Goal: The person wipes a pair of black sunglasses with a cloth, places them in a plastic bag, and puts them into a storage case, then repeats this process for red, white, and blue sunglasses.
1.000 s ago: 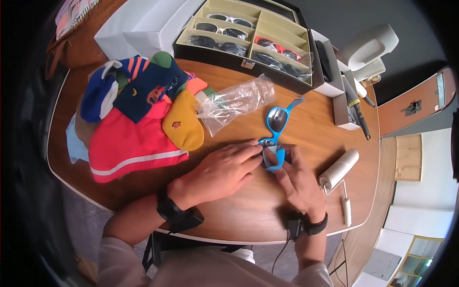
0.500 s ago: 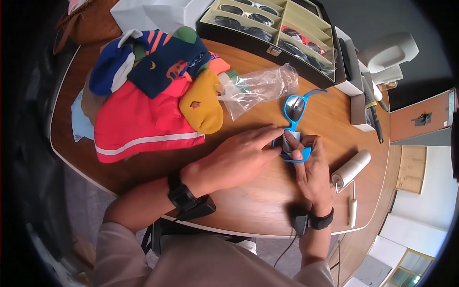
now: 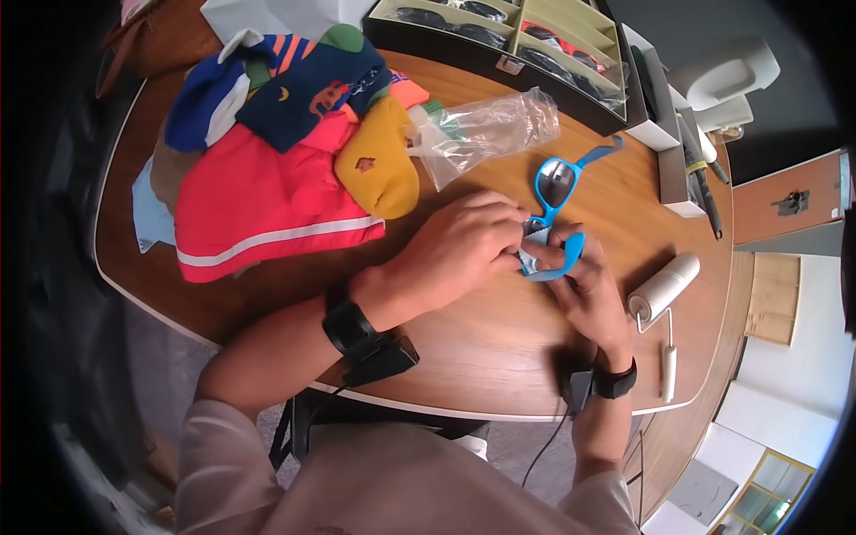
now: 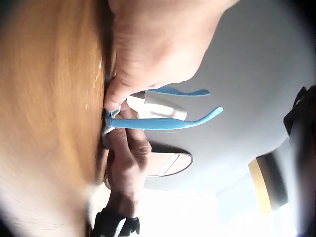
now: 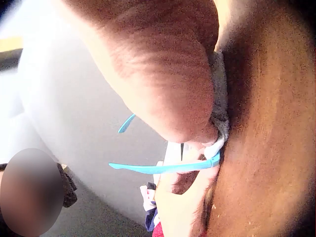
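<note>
Blue-framed sunglasses [image 3: 556, 183] sit low over the table, their temples standing up in both wrist views. My left hand [image 3: 455, 254] pinches the frame near the bridge and the nearer lens. With bent fingers, my right hand [image 3: 596, 290] holds a small grey cloth [image 3: 537, 237] against that nearer lens. In the right wrist view the cloth [image 5: 219, 91] is folded under the right hand [image 5: 153, 84], close to the tabletop. The far lens is uncovered; fingers and cloth hide most of the nearer one.
A pile of clothes [image 3: 259, 201] with socks lies left. Beyond the sunglasses are a clear plastic bag [image 3: 490, 129] and a compartment case [image 3: 481, 55] of sunglasses. A lint roller [image 3: 664, 285] rests right of the right hand, with a box [image 3: 679, 183] of tools behind it.
The head view has shifted. The cloth and right fingers have moved over the nearer lens, and the left fingers have bent closer in around the frame. The sunglasses stay between both hands.
</note>
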`<action>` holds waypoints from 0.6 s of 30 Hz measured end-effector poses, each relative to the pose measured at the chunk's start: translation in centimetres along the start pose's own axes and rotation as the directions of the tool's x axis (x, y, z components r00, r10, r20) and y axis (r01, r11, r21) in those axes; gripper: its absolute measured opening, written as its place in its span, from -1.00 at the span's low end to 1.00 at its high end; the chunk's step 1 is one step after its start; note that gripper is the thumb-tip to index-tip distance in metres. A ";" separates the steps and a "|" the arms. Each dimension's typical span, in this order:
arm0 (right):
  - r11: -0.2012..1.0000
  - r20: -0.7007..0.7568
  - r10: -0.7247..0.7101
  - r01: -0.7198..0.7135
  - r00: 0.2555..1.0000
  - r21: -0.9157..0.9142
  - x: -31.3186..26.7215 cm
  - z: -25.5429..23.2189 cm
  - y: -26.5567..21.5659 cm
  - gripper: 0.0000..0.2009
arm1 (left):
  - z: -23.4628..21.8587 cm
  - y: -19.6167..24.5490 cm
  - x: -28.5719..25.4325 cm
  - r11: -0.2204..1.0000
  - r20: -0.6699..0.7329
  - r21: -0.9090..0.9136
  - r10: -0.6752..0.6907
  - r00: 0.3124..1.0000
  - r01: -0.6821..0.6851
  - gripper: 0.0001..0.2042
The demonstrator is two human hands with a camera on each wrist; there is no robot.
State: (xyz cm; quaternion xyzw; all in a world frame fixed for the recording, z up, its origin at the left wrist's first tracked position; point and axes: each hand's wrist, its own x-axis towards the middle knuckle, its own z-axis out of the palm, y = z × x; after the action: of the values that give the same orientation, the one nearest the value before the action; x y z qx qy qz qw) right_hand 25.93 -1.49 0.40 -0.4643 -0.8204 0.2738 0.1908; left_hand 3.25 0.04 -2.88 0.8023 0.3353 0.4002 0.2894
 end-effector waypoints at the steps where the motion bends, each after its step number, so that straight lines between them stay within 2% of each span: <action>1: 1.000 0.007 0.020 -0.020 1.000 0.021 -0.1 0.1 0.0 -0.74 | -0.1 0.3 0.1 0.999 0.017 0.002 -0.042 0.999 0.042 -0.73; 3: 0.994 -0.075 0.076 -0.069 0.994 0.085 0.2 0.5 -0.2 -0.74 | -0.1 0.8 0.2 0.991 0.048 0.009 -0.131 0.990 0.131 -0.65; 7: 0.955 -0.231 0.200 -0.137 0.952 0.263 0.6 1.6 0.7 -0.74 | 0.0 0.6 0.1 0.988 0.002 -0.031 -0.151 0.989 0.151 -0.47; 10: 0.994 -0.267 0.091 -0.071 0.959 0.081 1.2 1.5 -0.1 -0.75 | 0.1 0.3 0.1 0.986 -0.039 -0.079 -0.148 0.988 0.144 -0.38; 13: 0.998 -0.281 0.067 -0.067 0.957 0.009 1.3 1.8 -1.1 -0.74 | 0.5 0.3 -0.1 0.982 -0.055 -0.105 -0.161 0.985 0.154 -0.31; 18: 0.999 -0.221 0.023 -0.030 0.975 -0.028 1.3 2.0 -0.7 -0.66 | 0.4 0.1 0.1 0.985 -0.069 -0.090 -0.152 0.986 0.146 -0.28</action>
State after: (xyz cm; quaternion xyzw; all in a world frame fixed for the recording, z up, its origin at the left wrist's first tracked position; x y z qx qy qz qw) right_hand 23.67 -1.15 -0.68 -0.5055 -0.7922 0.2104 0.2697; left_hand 3.66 -0.07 -2.94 0.7462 0.3878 0.4213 0.3395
